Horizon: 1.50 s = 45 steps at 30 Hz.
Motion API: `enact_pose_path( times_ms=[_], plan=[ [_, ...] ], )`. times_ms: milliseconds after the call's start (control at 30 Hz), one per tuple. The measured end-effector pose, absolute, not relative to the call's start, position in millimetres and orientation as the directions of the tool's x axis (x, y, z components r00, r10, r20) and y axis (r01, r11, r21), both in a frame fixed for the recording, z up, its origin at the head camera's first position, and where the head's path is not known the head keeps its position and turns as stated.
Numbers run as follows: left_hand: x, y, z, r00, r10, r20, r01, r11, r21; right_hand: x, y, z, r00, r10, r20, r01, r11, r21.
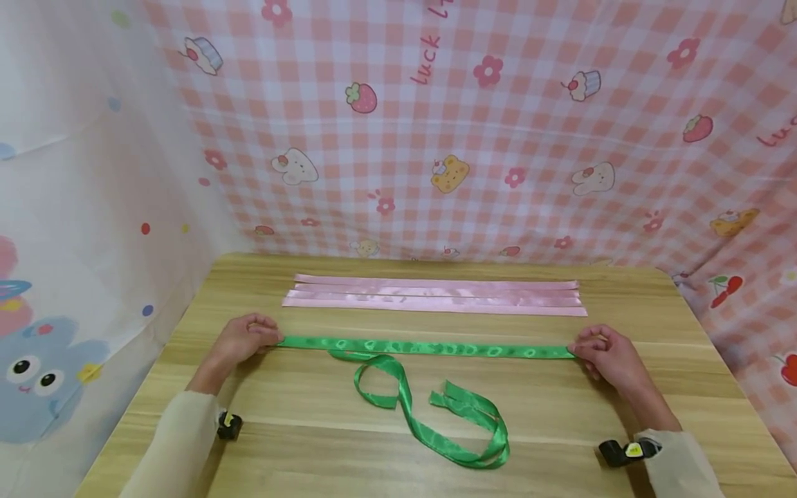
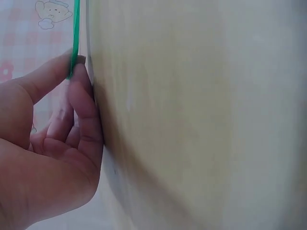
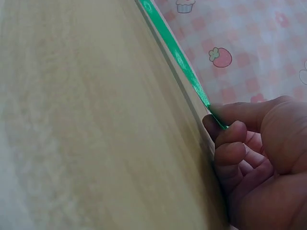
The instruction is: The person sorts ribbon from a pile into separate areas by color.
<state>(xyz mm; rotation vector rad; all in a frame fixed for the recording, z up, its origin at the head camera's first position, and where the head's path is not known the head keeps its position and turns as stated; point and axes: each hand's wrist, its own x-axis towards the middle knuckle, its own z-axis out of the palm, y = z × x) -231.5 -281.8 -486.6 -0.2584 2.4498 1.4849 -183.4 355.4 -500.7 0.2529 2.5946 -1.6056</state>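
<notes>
A green satin ribbon (image 1: 429, 347) stretches straight across the table between both hands. My left hand (image 1: 248, 337) pinches its left end between thumb and forefinger; in the left wrist view the ribbon's tip (image 2: 74, 57) shows at those fingertips. At the other end my right hand (image 1: 604, 351) pinches the ribbon too, and in the right wrist view the taut strip (image 3: 175, 52) runs into the grip. Nearer the front lie loose, curled green ribbons (image 1: 407, 408), partly overlapping. Behind the held strip, several pink ribbons (image 1: 436, 296) lie flat, side by side.
The wooden table (image 1: 299, 449) has rounded back corners. A pink checked cloth (image 1: 398, 138) hangs behind it, and a white patterned cloth (image 1: 93, 173) hangs at the left. Small black wrist cameras sit at the left cuff (image 1: 229, 425) and right cuff (image 1: 616, 453).
</notes>
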Motion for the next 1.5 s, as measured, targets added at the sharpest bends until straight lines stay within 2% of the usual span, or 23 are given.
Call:
enact_pose_path(
  times_ms=[500, 833, 1100, 1167, 1300, 1400, 1500],
  plan=[
    [-228.5, -285.7, -492.8, -0.938, -0.027, -0.346, -0.321, 0.448, 0.835, -179.4, 362.8, -509.5, -0.983, 0.148, -0.106, 0.16, 0.42, -0.894],
    [-228.3, -287.5, -491.5, -0.942, 0.024, -0.334, -0.292, 0.426, 0.856, -180.5, 361.9, -508.2, -0.98, 0.165, -0.108, 0.168, 0.409, -0.897],
    [-227.9, -294.4, -489.3, -0.947, 0.078, -0.313, -0.266, 0.358, 0.895, -181.6, 359.0, -508.8, -0.978, 0.171, -0.117, 0.174, 0.374, -0.911],
    [-226.3, -293.4, -486.9, -0.953, 0.073, -0.295, -0.245, 0.389, 0.888, -180.3, 356.1, -506.8, -0.977, 0.18, -0.118, 0.181, 0.392, -0.902],
    [-221.5, -278.0, -479.5, -0.975, 0.076, -0.209, -0.153, 0.456, 0.877, -173.8, 342.7, -496.1, -0.982, 0.182, -0.054, 0.143, 0.525, -0.839],
    [-215.5, -253.7, -472.2, -0.985, 0.125, -0.116, -0.044, 0.47, 0.881, -167.8, 322.7, -483.5, -0.993, 0.105, 0.043, 0.028, 0.596, -0.803],
    [-208.2, -222.2, -467.1, -0.974, 0.223, -0.036, 0.075, 0.468, 0.88, -161.8, 293.7, -471.7, -0.991, -0.047, 0.125, -0.13, 0.57, -0.811]
  ],
)
